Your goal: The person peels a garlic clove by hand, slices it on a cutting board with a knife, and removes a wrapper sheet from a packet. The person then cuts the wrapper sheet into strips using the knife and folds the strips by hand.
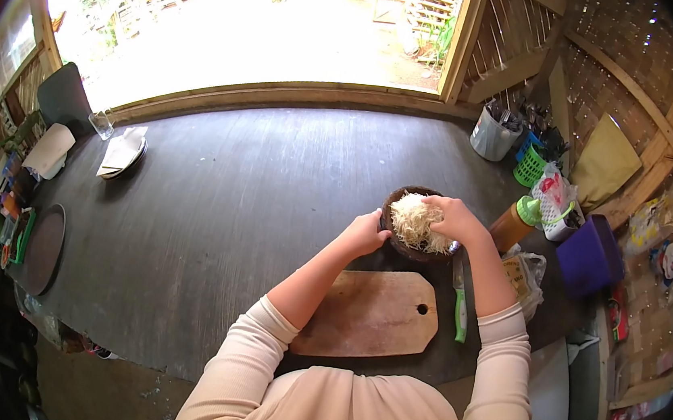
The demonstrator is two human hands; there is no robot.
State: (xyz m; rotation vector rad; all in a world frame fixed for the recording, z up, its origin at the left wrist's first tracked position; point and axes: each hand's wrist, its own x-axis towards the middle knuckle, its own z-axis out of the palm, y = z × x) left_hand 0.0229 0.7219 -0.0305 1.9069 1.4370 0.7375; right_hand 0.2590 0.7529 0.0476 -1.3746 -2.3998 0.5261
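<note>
A dark round bowl (421, 255) stands on the dark table, heaped with pale shredded strands (412, 221). My left hand (367, 233) grips the bowl's left rim, thumb and fingers closed on it. On the right side of the heap lies my right hand (449, 219), its fingers bent down into the strands; the fingertips are partly hidden. Just below the bowl is a wooden cutting board (371, 314) with a hole at its right end. A knife with a green handle (461, 315) lies between the board and my right forearm.
A green-capped bottle (515, 225), a plastic bag (530, 281) and a purple container (591, 255) stand at the right. Utensil holders (493, 136) are at the back right. Papers on a plate (121, 153), a glass (102, 124) and a round tray (44, 251) are at the left.
</note>
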